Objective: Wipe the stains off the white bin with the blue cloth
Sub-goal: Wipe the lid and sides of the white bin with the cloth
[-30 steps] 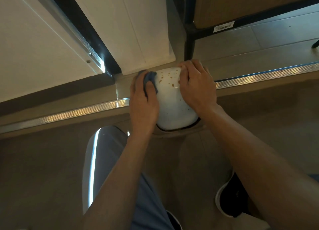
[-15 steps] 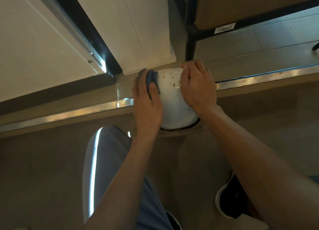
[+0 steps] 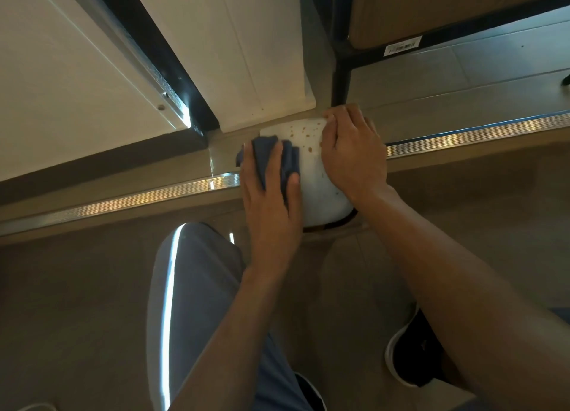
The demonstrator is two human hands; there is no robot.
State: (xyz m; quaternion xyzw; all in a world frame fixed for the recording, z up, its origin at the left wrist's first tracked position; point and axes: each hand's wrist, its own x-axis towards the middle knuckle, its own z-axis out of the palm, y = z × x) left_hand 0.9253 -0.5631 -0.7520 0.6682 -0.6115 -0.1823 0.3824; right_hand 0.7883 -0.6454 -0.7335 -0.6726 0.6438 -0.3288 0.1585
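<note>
A white bin (image 3: 311, 176) lies tilted on the floor in the middle of the view, its side speckled with brown stains near the far end. My left hand (image 3: 271, 194) presses a folded blue cloth (image 3: 290, 161) flat against the bin's left side. My right hand (image 3: 351, 151) grips the bin's right side and far rim, holding it in place. The bin's near end is partly hidden behind both hands.
A metal floor strip (image 3: 101, 205) runs across the view under the bin. White cabinet panels (image 3: 228, 50) stand behind it, with a black furniture leg (image 3: 340, 74) just beyond. My knee (image 3: 191, 275) and dark shoe (image 3: 410, 355) are close below.
My left hand has slid the blue cloth down and to the right along the bin's side, and more of the cloth now shows. My right hand has kept its hold.
</note>
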